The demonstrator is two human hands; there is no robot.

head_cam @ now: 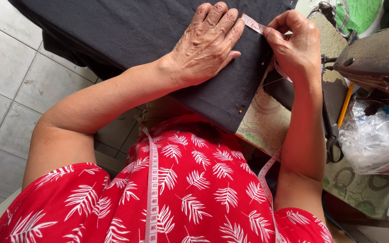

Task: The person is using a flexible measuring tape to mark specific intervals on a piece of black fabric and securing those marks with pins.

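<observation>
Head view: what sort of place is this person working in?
Probably a small home or shop sewing station. A worn metal sewing machine stands beside folded black fabric with pins in its edge. The right hand holds a pink measuring tape against it, the left hand pressing flat. Black-handled scissors lie nearby.

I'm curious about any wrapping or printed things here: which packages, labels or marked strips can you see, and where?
Measuring tape: pale pink printed strip, pinched by the right hand beside the left hand on black fabric.
Plastic bag: clear, crumpled, on the table's right.
No signs or screens.
</observation>
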